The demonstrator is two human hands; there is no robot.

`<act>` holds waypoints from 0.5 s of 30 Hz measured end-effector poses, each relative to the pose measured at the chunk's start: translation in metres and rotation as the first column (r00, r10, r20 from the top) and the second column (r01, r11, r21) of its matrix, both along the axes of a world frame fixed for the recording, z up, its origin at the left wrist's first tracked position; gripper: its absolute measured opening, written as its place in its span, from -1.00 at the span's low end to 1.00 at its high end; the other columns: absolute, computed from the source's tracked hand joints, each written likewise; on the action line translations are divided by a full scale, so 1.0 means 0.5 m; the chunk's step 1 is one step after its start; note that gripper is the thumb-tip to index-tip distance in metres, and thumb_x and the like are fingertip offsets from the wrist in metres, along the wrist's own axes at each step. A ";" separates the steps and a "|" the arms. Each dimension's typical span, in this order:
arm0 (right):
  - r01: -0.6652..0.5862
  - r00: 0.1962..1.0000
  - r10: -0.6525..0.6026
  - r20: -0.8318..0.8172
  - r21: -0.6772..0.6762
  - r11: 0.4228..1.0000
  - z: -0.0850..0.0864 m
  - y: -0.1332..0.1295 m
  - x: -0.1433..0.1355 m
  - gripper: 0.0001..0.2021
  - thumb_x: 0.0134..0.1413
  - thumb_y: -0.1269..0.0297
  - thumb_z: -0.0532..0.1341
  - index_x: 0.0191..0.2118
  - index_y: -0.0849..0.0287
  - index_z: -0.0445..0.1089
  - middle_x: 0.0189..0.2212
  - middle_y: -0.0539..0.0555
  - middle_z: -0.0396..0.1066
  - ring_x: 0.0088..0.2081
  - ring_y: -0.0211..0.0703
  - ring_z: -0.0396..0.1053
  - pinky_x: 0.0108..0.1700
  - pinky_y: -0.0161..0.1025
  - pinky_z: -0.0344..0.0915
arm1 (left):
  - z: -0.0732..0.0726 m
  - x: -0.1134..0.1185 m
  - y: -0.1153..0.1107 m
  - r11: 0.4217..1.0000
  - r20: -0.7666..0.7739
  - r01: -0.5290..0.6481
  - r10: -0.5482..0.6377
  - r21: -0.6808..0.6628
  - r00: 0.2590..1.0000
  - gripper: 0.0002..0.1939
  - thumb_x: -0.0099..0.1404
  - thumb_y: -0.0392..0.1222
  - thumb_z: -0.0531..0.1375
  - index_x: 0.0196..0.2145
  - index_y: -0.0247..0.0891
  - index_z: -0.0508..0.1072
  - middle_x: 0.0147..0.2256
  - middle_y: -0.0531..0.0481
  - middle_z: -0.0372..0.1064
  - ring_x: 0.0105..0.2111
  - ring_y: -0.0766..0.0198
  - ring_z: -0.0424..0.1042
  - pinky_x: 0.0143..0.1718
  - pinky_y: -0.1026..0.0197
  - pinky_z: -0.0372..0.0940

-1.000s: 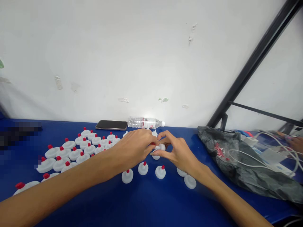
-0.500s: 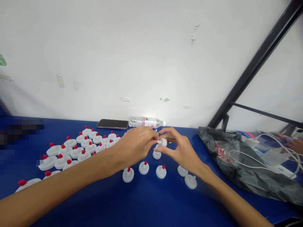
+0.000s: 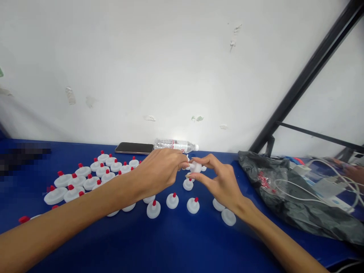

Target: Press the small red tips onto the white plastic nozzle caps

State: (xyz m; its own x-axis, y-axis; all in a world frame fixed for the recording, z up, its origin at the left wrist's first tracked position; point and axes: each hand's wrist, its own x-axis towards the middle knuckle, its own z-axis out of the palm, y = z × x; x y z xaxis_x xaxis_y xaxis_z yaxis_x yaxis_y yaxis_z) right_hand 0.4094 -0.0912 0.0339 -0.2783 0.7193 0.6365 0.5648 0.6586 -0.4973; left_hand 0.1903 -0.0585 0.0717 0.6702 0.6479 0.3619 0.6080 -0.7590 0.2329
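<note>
My right hand (image 3: pixel 217 176) pinches a white round cap (image 3: pixel 195 167) between thumb and fingers, its nozzle pointing left. My left hand (image 3: pixel 167 170) has its fingertips closed at the nozzle's tip; whatever they grip there is hidden. White caps with red tips stand in several rows at the left, among them one cap (image 3: pixel 153 209) below my left hand and another cap (image 3: pixel 193 205) below the held one. Two white caps without visible red tips, one of them the lower cap (image 3: pixel 228 217), lie below my right hand.
A phone (image 3: pixel 134 148) and a clear bottle (image 3: pixel 176 145) lie along the wall on the blue table (image 3: pixel 170 246). At the right, a dark plastic bag (image 3: pixel 301 206) lies under cables and a small bag of red pieces (image 3: pixel 265 182). A black bar slants up there.
My left hand and forearm have shifted slightly left and up. The red bit seen at my left fingertips is no longer visible. The right hand still holds the white cap.
</note>
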 end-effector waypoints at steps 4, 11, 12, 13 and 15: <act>0.006 1.000 -0.006 0.002 0.053 0.999 -0.003 -0.002 -0.006 -0.77 0.27 0.09 0.38 -0.11 0.04 0.41 -0.12 0.04 0.64 0.02 0.04 0.61 -0.21 -0.23 0.55 | 0.006 0.004 -0.006 1.000 -0.012 -0.009 0.009 0.012 1.000 -0.66 0.51 -0.27 0.02 -0.38 -0.27 0.49 -0.44 -0.03 0.46 -0.44 0.21 0.38 -0.38 0.15 0.15; 0.108 0.980 -0.102 0.173 -0.024 0.994 0.014 0.002 -0.009 -0.79 0.39 0.04 0.24 -0.03 0.01 0.47 -0.14 0.04 0.63 -0.15 -0.01 0.60 -0.15 -0.16 0.49 | 0.010 -0.009 0.010 1.000 -0.081 -0.016 0.016 0.003 0.997 -0.72 0.46 -0.29 0.08 -0.32 -0.23 0.57 -0.33 -0.10 0.54 -0.32 0.10 0.49 -0.37 0.15 0.17; 0.152 0.971 -0.147 0.191 -0.013 0.988 0.018 0.007 -0.002 -0.78 0.43 0.06 0.18 -0.01 0.01 0.47 -0.12 0.04 0.63 -0.15 -0.01 0.60 -0.13 -0.16 0.48 | 0.008 -0.014 0.015 1.000 -0.092 -0.017 0.017 -0.003 0.996 -0.75 0.43 -0.31 0.11 -0.33 -0.23 0.57 -0.34 -0.11 0.53 -0.32 0.09 0.50 -0.36 0.15 0.18; 0.202 0.959 -0.199 0.201 0.006 0.979 0.022 0.015 0.008 -0.76 0.47 0.08 0.12 0.00 0.02 0.48 -0.11 0.06 0.62 -0.14 0.00 0.59 -0.11 -0.14 0.46 | 0.003 -0.018 0.019 1.000 -0.103 -0.016 0.015 -0.013 0.995 -0.78 0.39 -0.32 0.14 -0.34 -0.23 0.57 -0.35 -0.12 0.53 -0.32 0.08 0.50 -0.36 0.15 0.19; 0.322 0.917 -0.322 0.235 0.039 0.946 0.023 0.036 0.034 -0.71 0.51 0.12 0.04 -0.02 0.06 0.49 -0.12 0.10 0.63 -0.11 0.04 0.57 -0.05 -0.09 0.42 | -0.009 -0.025 0.026 0.999 -0.121 -0.001 -0.004 -0.044 0.993 -0.82 0.33 -0.34 0.20 -0.40 -0.22 0.57 -0.38 -0.12 0.51 -0.33 0.07 0.49 -0.37 0.16 0.21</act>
State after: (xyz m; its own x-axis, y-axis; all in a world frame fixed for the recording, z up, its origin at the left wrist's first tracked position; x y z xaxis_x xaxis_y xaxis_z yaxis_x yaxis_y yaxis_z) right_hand 0.4264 -0.0732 0.0455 -0.1731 0.7952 0.5811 0.8468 0.4215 -0.3245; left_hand 0.1776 -0.0453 0.0672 0.7083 0.6604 0.2493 0.6328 -0.7505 0.1903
